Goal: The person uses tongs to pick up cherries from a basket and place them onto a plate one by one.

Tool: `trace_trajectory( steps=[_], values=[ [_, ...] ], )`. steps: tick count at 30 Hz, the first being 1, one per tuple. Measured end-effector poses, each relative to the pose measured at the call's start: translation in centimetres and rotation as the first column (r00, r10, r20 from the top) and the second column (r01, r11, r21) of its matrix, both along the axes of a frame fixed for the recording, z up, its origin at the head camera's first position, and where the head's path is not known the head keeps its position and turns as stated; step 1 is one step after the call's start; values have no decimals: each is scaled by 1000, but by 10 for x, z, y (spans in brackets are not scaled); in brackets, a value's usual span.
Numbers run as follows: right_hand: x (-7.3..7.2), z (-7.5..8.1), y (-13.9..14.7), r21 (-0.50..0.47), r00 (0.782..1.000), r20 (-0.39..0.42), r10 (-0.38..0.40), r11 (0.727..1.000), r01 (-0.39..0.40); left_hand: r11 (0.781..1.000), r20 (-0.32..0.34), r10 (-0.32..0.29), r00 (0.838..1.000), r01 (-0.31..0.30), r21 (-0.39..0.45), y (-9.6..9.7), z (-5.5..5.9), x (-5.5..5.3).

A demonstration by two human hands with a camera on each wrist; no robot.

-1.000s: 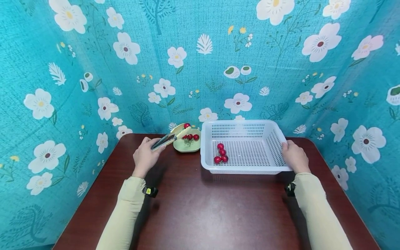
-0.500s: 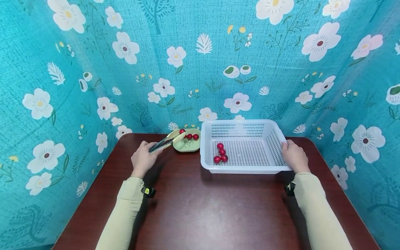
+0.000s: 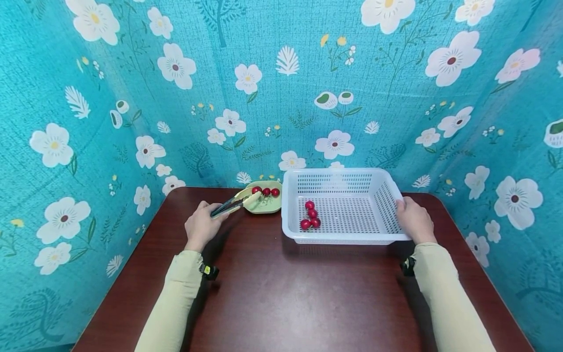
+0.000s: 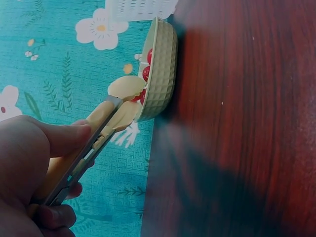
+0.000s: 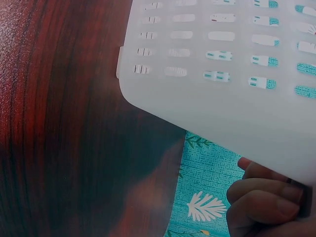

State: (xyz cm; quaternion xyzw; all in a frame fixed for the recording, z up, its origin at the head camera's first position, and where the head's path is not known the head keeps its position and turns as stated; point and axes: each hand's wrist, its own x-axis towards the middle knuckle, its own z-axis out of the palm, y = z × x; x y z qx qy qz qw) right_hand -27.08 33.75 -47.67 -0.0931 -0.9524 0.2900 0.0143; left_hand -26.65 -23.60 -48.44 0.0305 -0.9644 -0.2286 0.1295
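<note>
My left hand (image 3: 202, 226) grips a pair of tongs (image 4: 89, 148) with cream tips and dark metal arms. The tips reach over the near-left rim of a pale green bowl (image 4: 163, 74) with a diamond-textured wall. One small red round fruit (image 3: 257, 189) lies between or right beside the tips, partly hidden by them in the left wrist view. Two more red fruits (image 3: 270, 192) sit in the bowl. On the right, my right hand (image 3: 414, 220) holds the side rim of a white perforated basket (image 3: 347, 237), fingers curled under it. Several red fruits (image 3: 312, 213) lie at the basket's left end.
The bowl stands close against the basket's left side at the back of a dark red-brown wooden table (image 3: 316, 293). A turquoise flowered curtain (image 3: 281, 117) hangs directly behind the table and along both sides.
My left hand has lowered the tongs into the bowl, and the red fruit at their tips has come down from above the bowl to its left end. The right hand and basket have stayed put.
</note>
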Motion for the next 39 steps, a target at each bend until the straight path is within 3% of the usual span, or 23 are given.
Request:
trace_trajectory(
  steps=[23,31,39],
  values=[
    [0,-1,1,6,1000,-5,-6,1000,6,1000,-7,18,1000,-18,-22,4,-5,1],
    [0,0,1,6,1000,-12,-2,1000,2,1000,-47,19,999,-18,21,8,5,2],
    [0,-2,1,0,1000,-6,-2,1000,2,989,-16,-27,1000,29,143,17,18,1]
  ],
)
